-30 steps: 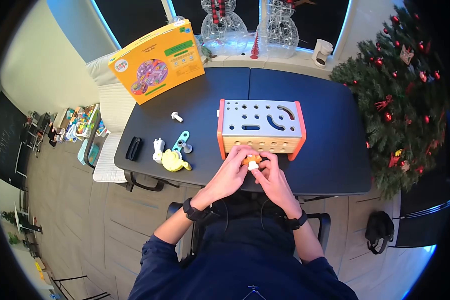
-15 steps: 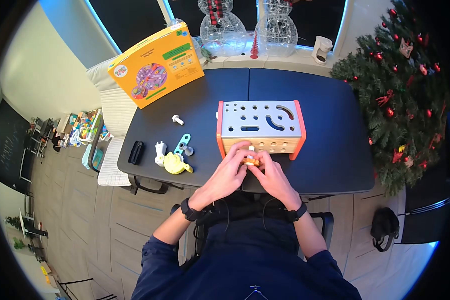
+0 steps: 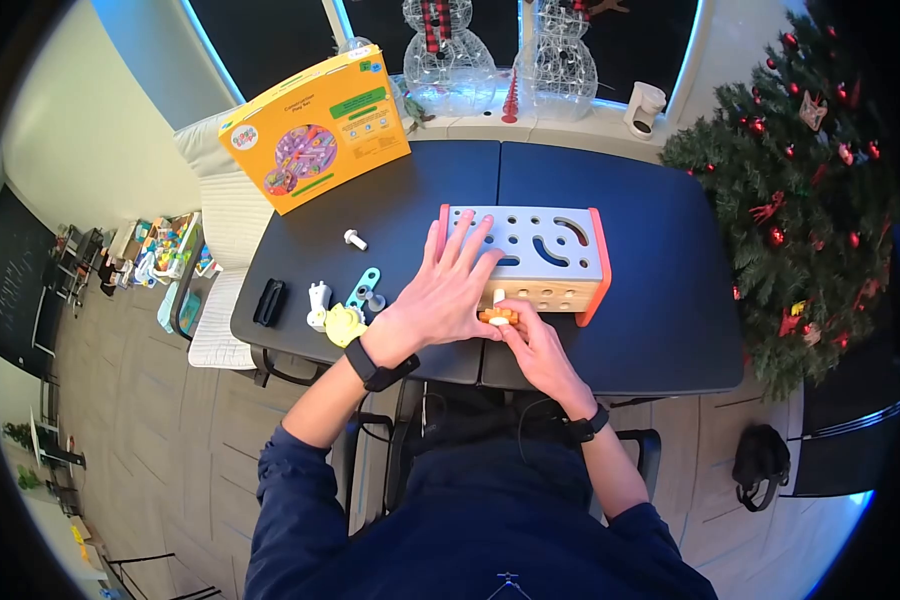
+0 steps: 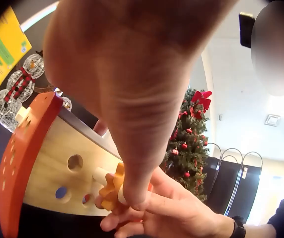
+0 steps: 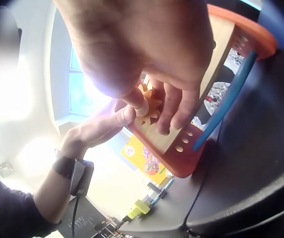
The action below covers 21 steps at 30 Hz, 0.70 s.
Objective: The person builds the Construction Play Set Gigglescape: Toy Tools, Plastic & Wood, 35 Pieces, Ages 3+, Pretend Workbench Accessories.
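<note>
A toy workbench box (image 3: 523,230) with a grey holed top, wooden front and red-orange ends stands on the table. At its front, my right hand (image 3: 540,355) pinches an orange gear (image 3: 498,316) that has a white bolt (image 4: 100,176) through it. The bolt's shaft points toward the wooden front, close to the holes there. My left hand (image 3: 435,300) spreads its straight fingers over the box's top left. Its thumb presses the bolt's white head, as both wrist views show.
Left on the dark table lie a white bolt (image 3: 355,239), a teal strip (image 3: 369,280), a grey screw (image 3: 374,300), a yellow toy piece (image 3: 344,326), a white piece (image 3: 318,300) and a black case (image 3: 269,302). A yellow box (image 3: 320,120) stands behind them.
The gear with its bolt has been turned so the shaft faces the box. My left hand has let go its finger grip and spread its fingers over the box top, thumb at the bolt head.
</note>
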Available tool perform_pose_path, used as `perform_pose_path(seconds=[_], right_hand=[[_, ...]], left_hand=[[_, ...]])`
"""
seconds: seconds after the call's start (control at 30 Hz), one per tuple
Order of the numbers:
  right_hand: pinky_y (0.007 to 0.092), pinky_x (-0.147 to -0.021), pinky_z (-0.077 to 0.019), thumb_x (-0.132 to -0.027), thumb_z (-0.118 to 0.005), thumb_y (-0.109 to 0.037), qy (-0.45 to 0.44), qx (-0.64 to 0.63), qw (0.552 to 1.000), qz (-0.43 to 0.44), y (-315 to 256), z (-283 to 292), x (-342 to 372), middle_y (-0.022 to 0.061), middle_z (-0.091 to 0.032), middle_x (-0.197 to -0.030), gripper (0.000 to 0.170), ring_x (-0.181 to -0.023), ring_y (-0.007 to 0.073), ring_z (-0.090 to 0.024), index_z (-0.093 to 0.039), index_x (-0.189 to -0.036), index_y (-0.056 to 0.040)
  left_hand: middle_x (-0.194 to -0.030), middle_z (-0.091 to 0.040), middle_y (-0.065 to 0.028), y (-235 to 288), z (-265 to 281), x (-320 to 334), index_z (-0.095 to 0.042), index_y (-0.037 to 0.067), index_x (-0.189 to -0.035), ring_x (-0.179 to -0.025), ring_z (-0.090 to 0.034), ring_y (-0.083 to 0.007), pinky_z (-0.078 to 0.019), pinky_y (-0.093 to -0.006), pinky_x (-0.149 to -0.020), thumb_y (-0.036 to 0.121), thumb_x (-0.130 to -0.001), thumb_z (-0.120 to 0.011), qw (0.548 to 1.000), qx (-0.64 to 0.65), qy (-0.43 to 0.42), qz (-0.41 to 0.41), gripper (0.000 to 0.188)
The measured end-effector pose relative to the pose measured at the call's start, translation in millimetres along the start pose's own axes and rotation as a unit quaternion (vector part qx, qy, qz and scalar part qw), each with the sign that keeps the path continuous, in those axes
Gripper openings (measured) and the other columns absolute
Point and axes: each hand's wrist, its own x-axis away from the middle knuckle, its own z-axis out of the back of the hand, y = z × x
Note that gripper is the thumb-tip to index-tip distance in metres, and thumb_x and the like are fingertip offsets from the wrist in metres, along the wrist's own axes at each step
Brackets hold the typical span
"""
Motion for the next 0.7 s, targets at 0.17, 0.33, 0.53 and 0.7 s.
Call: perform_pose_path(seconds=[0.17,0.33,0.53,0.7], right_hand=[[0.0349,-0.096,-0.0561,-0.112,-0.051,-0.005,-0.019,-0.097,0.994,-0.039,10,1,-2,0.0124,-0.067,-0.124,0.029,-0.108,0.0178,-0.069,-0.049,-0.141,-0.0029],[0.0315,-0.096,-0.0527,-0.114,-0.048,-0.006,-0.034,-0.145,0.988,-0.046,11,5,-5,0.0081,-0.066,-0.123,0.027,-0.105,0.0136,-0.064,-0.05,-0.141,-0.004],[0.0312,-0.096,-0.0529,-0.114,-0.047,-0.008,-0.036,-0.138,0.989,-0.044,12,5,-7,0.0078,-0.065,-0.124,0.027,-0.107,0.0137,-0.065,-0.05,-0.141,-0.0051],[0.0322,-0.097,-0.054,-0.115,-0.047,-0.011,-0.031,-0.144,0.988,-0.052,10,5,-8,0.0087,-0.067,-0.125,0.028,-0.112,0.0157,-0.068,-0.049,-0.142,-0.0054]], left_hand=[[-0.17,-0.027,-0.0283,0,4,-13,-0.051,0.002,-0.144,-0.161,-0.016,-0.0537,-0.0162,-0.0748,-0.125,0.07,-0.065,-0.089,0.998,-0.028,-0.059,-0.018,0.111],[-0.17,-0.027,-0.0282,-4,-5,-14,-0.051,0.002,-0.141,-0.16,-0.02,-0.0512,-0.0195,-0.0761,-0.123,0.071,-0.071,-0.086,0.995,-0.013,-0.098,0.015,0.104],[-0.17,-0.026,-0.0274,-5,-12,-12,-0.052,0.001,-0.138,-0.161,-0.021,-0.0487,-0.0201,-0.0742,-0.124,0.066,-0.074,-0.086,0.996,-0.013,-0.085,0.018,0.097],[-0.17,-0.028,-0.0249,-6,-14,-12,-0.054,0.002,-0.136,-0.161,-0.022,-0.046,-0.0201,-0.0731,-0.125,0.06,-0.075,-0.087,0.997,-0.006,-0.073,0.024,0.09]])
